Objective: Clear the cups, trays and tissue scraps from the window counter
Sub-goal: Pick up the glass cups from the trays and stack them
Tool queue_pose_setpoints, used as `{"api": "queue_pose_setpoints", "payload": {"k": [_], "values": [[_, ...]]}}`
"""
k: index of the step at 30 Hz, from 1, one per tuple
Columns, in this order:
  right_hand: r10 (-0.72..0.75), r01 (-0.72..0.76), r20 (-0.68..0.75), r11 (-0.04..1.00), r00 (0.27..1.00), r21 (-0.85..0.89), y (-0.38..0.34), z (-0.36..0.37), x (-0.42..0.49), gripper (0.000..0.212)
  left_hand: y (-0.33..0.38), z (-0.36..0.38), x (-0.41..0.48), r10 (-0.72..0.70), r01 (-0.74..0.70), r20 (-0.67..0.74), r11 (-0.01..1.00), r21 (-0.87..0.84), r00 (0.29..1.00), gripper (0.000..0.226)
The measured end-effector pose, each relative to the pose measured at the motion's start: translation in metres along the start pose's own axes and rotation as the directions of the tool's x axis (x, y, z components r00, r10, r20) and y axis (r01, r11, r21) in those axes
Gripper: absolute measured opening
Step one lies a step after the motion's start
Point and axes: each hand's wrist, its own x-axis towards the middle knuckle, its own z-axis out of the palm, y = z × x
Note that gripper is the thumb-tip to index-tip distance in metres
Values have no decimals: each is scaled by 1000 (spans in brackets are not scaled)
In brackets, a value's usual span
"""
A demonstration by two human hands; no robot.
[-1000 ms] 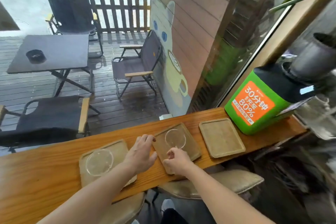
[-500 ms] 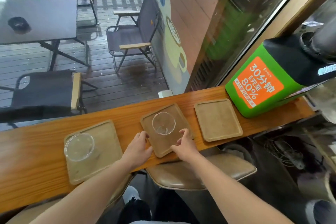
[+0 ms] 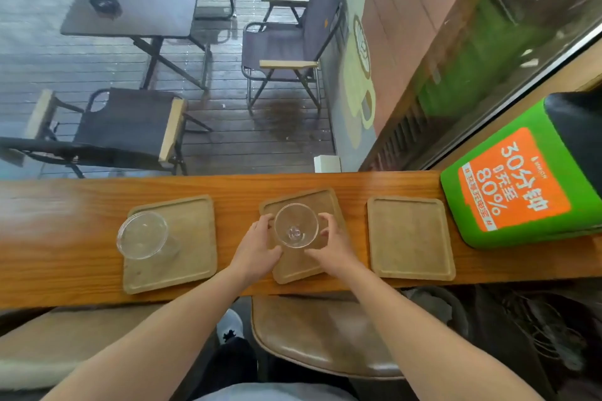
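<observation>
A long wooden table (image 3: pixel 65 205) is running across the view along the window, and a green box (image 3: pixel 482 221) with an orange label is sitting tilted at its right end. A padded brown stool seat (image 3: pixel 325 335) is showing below the table's near edge, under the person's forearms. Three square wooden trays are lying in a row on the table. The left tray (image 3: pixel 192 238) is carrying a clear plastic cup (image 3: pixel 142 234) on its left half. The right tray (image 3: pixel 410 238) is lying bare just beside the green box. The middle tray (image 3: pixel 306 267) is lying askew, turned out of line with its neighbours, with its near corner reaching towards the table's front edge. Both hands are resting on this middle tray. The left hand (image 3: pixel 257 247) is lying over the tray's left side, with its fingers (image 3: pixel 262 226) held close together and gently curved at the tray's left edge. The right hand (image 3: pixel 335 244) is lying on the tray's right part, with its fingers (image 3: pixel 326 221) likewise together and curved. A clear stemmed glass (image 3: pixel 295 225) is standing upright on the far half of the middle tray. It is sitting directly between the two sets of fingers, with both thumbs pointing in below its bowl. Whether the fingers are touching the glass or pressing only on the tray cannot be told.
</observation>
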Motion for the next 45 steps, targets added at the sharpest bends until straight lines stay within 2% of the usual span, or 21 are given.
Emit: {"api": "queue_pose_setpoints", "payload": {"k": [7,12,25,35,45], "values": [[-103,102,58,994,993,27,-25,-13,-1,72,25,-12,-8,45,-48,-59,998,-52,997,63],[-166,164,56,986,985,41,-55,-24,-8,72,40,-32,-13,80,-89,-119,994,-67,990,67],[-351,353,35,931,936,-95,-153,-19,-19,73,33,-115,-22,154,-197,-288,972,-126,945,64],[-495,504,98,851,863,-148,-234,33,-33,68,-1,-185,-50,88,-201,-442,955,-217,893,63],[-526,557,208,819,824,-138,-284,99,-45,60,-61,-240,-80,8,-146,-523,964,-222,852,62]]}}
